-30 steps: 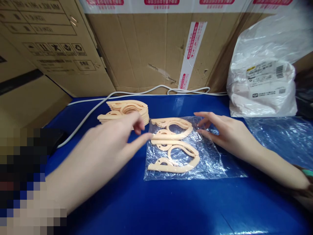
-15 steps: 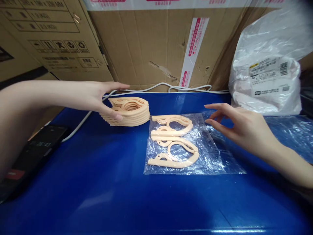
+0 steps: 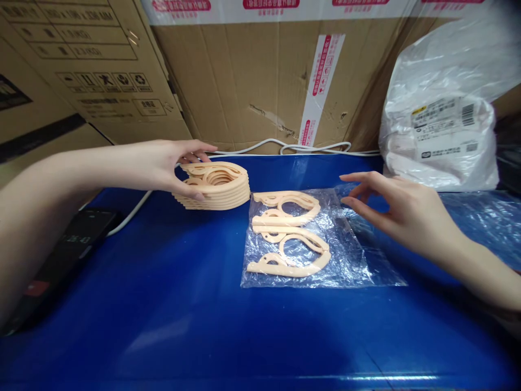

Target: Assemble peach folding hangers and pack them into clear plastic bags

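**Two hands at a stack of peach plastic parts and a clear bag on a blue table**

At far left a dark phone (image 3: 61, 255) lies face up on the blue table (image 3: 195, 326). The left hand (image 3: 163, 165) reaches in from the left and cups the near end of the stack of peach parts (image 3: 220, 187): thumb pressed against the front edge, fingers curled over the top, a loose half-closed grasp on the stack, which rests flat on the table. A white cable (image 3: 285, 147) runs along the table's back edge, behind the stack, below the wall of cardboard boxes (image 3: 252, 76).

Just right of the stack, not touching it, lies a clear plastic bag (image 3: 342, 255), flat on the table. Two peach parts (image 3: 288, 233) sit on its left half, one behind the other; whether they lie inside or on top of it cannot be told.

The right hand (image 3: 402, 214) hovers over the bag's right rear corner, fingers spread and slightly bent, open and holding nothing; contact with the film cannot be told. Behind it stands a white bag with printed labels (image 3: 439, 141), and more clear film (image 3: 488, 228) covers the table at far right.
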Tool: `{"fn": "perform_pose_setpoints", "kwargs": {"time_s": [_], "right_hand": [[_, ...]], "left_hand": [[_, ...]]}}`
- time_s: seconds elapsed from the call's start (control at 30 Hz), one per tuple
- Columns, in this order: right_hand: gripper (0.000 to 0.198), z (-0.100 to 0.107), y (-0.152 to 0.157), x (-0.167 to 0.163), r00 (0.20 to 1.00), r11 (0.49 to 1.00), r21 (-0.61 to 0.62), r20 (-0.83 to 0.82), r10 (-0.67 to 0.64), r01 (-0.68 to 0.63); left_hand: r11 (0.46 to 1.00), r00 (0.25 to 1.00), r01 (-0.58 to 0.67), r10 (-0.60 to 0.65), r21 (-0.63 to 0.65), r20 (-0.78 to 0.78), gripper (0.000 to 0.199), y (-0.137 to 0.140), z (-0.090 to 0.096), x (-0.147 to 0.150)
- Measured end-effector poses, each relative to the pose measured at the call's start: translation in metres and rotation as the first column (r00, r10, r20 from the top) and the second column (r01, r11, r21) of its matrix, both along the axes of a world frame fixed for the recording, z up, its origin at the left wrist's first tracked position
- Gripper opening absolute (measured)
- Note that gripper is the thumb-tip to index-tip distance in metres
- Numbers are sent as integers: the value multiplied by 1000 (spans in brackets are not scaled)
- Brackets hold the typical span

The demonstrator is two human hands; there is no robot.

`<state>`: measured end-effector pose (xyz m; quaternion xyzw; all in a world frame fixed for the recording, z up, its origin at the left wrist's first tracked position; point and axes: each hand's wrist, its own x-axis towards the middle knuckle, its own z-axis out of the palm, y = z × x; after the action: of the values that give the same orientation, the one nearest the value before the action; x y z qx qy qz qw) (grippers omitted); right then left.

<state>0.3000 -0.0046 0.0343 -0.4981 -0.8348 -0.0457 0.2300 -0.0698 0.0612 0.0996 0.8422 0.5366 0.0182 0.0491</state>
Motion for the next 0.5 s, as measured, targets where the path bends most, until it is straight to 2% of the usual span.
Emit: {"fn": "perform_pose_setpoints", "kwargs": {"time_s": [0.1, 0.23, 0.3, 0.37, 0.4, 0.5], "right_hand": [[30, 3, -4, -2, 1000, 999, 32, -7, -3, 4], [28, 5, -10, -8, 987, 996, 61, -142, 74, -66], [29, 6, -15, -13, 962, 990, -8, -236, 137, -143], [38, 7, -19, -18, 932, 964, -99, -299, 206, -245], [46, 7, -22, -21, 919, 947, -129, -310, 245, -296], [74, 4, -29, -29, 909, 913, -155, -247, 334, -378]], "left_hand": [[1000, 999, 1, -2, 22, 52, 65, -5, 4, -1], [966, 959, 209, -233, 153, 161, 67, -35, 4, 21], [951, 931, 288, -307, 115, 200, 67, -54, -3, 41], [905, 874, 398, -423, 149, 240, 73, -70, -16, 61], [900, 865, 420, -435, 113, 251, 71, -75, -23, 69], [890, 823, 443, -453, 111, 344, 61, -83, -45, 86]]}}
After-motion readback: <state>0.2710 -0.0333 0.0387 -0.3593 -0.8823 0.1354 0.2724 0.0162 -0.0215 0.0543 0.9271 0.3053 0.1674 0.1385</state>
